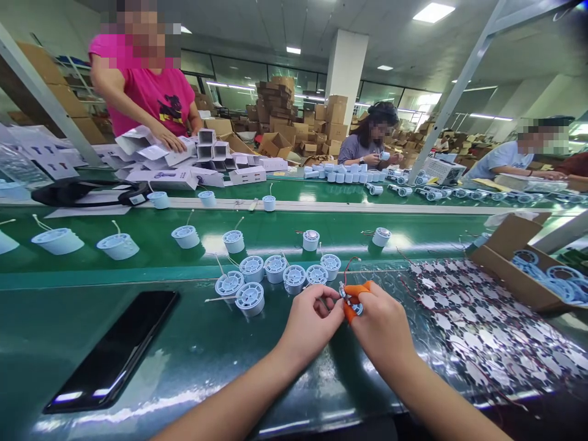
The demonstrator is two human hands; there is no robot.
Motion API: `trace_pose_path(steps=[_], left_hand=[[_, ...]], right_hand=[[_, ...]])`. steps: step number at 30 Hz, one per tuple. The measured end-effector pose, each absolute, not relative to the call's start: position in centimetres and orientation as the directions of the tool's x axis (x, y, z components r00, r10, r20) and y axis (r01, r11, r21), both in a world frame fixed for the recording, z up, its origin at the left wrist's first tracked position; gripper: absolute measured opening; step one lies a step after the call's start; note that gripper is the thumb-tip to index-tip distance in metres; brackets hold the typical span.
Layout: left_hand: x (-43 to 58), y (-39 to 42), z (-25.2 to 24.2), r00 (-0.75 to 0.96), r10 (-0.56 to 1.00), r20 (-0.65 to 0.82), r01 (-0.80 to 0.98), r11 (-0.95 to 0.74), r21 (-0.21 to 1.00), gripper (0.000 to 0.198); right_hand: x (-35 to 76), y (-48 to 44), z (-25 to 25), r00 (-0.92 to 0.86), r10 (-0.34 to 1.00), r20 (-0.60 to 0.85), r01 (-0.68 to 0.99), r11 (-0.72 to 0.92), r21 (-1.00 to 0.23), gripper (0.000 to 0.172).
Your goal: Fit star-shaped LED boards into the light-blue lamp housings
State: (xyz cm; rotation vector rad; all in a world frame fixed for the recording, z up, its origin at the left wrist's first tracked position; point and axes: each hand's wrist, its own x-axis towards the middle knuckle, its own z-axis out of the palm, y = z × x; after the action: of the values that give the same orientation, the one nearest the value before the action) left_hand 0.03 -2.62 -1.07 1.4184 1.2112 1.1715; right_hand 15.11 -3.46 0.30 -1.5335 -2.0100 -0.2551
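In front of me, both hands meet over a small circuit board (342, 293) with a thin red wire standing up from it. A bit of light-blue plastic (357, 309) shows between the fingers of my right hand (383, 318), whose thumb and forefinger wear orange finger covers. That hand pinches the board from the right. My left hand (315, 315) is closed, its fingertips pressed against the board's left side. Fingers hide much of the piece. Just beyond my left hand stands a cluster of light-blue round housings (294, 278) with spoked tops, several with pale wires.
A black phone (114, 352) lies at left. Rows of small boards with red wires (478, 312) cover the right side, beside a cardboard box (509, 257) of blue rings. More housings stand on the green conveyor (275, 223). Across it, people work near white boxes (169, 177).
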Motion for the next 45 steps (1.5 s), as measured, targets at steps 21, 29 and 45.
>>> trace_pose_path(steps=[21,29,45], left_hand=[[-0.6,-2.5,-0.4,0.078,0.98,0.184,0.054,-0.189,0.981,0.013],[-0.7,-2.5,-0.1,0.082,0.98,0.182,-0.034,-0.18,0.983,0.017],[-1.4,-2.5,0.1,0.423,0.883,0.206,-0.025,-0.216,0.976,0.023]], right_hand=[[15.7,-3.2,0.3,-0.188,0.779,0.598,0.863,0.421,-0.278,0.017],[16.4,-2.7,1.0,-0.109,0.791,0.602,0.688,0.497,-0.529,0.009],[17.8,-1.8,2.0,-0.001,0.951,0.311,0.243,0.301,-0.922,0.023]])
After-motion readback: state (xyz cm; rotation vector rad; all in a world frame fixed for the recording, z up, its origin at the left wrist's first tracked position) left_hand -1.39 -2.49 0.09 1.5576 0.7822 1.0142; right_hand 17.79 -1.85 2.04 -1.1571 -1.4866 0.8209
